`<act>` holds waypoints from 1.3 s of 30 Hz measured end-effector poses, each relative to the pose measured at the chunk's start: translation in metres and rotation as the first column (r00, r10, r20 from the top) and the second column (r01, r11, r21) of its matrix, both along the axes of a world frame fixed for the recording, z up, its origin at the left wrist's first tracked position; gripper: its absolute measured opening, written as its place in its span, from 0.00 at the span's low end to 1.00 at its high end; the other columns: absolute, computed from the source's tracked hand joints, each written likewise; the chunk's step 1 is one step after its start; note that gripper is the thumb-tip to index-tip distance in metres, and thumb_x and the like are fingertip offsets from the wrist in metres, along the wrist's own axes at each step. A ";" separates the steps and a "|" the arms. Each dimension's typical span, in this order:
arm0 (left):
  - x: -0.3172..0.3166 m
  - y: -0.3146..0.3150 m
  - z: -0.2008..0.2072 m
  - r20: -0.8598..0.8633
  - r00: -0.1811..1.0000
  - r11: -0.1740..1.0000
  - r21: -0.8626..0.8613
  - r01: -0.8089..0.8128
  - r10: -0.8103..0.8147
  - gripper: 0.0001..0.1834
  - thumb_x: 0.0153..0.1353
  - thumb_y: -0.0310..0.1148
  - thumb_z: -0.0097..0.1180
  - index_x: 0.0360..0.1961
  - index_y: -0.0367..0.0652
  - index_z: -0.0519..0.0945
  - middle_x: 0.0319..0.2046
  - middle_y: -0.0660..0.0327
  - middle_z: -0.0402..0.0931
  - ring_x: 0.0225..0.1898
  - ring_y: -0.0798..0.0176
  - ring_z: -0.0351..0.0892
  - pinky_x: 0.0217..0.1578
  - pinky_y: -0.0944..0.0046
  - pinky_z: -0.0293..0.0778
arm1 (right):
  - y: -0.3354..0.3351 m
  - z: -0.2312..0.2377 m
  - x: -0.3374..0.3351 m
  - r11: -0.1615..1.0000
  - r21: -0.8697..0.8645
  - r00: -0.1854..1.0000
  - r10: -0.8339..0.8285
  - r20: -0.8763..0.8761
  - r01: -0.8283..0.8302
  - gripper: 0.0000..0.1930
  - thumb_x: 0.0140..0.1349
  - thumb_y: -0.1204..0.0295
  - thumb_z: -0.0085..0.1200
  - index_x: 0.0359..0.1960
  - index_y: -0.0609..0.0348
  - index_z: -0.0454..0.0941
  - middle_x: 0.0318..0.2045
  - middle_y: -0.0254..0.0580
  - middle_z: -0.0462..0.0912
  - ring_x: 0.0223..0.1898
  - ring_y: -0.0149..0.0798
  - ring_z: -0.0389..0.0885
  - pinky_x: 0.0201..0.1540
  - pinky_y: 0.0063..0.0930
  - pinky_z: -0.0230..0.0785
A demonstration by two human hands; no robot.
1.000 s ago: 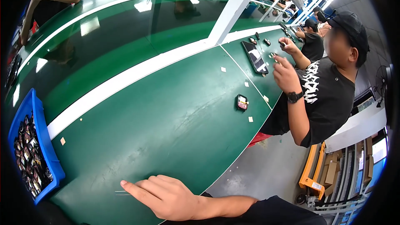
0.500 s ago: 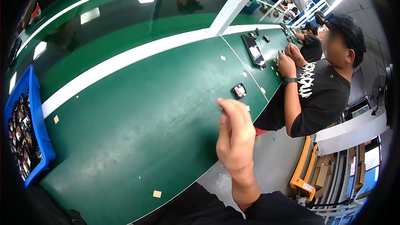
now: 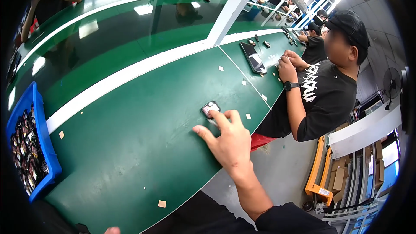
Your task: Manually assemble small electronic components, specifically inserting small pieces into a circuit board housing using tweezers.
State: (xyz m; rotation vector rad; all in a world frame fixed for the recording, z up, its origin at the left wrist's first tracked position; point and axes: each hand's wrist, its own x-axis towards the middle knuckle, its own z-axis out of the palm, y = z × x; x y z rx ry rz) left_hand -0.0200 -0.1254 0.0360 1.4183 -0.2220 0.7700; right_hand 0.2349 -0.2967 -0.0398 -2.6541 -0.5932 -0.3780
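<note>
My right hand [image 3: 229,143] reaches over the green table with thumb and fingers spread apart. Its index fingertip rests on a small black-edged device [image 3: 211,107], rounded and square, with a pinkish-white face and a pale round spot. The device lies flat on the table, and the thumb is off to its left, not touching it. Something pale shows just under the fingers, too small to make out. Of my left hand [image 3: 112,230] only a fingertip appears at the lower edge; its other fingers are hidden.
A blue bin [image 3: 43,143] full of small dark devices stands at the left. Small paper squares [image 3: 162,204] are scattered over the green table [image 3: 117,147]. On the right a co-worker [image 3: 325,82] sits by a black tray [image 3: 253,58]. A white post [image 3: 234,11] rises from the table's far rail.
My right hand has spread its fingers and come onto the device, which has slid left along the table. A left fingertip has come into view below. The whole view has shifted slightly.
</note>
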 end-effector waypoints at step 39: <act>0.025 -0.009 -0.083 -0.419 0.892 0.845 -0.404 -0.350 0.169 0.34 0.54 0.42 0.74 0.53 0.32 0.71 0.54 0.45 0.72 0.55 0.51 0.75 0.57 0.56 0.71 | 0.068 -0.002 -0.069 0.214 0.816 0.173 0.975 -0.142 -0.537 0.32 0.53 0.56 0.72 0.52 0.62 0.70 0.46 0.48 0.78 0.34 0.38 0.82 0.29 0.25 0.77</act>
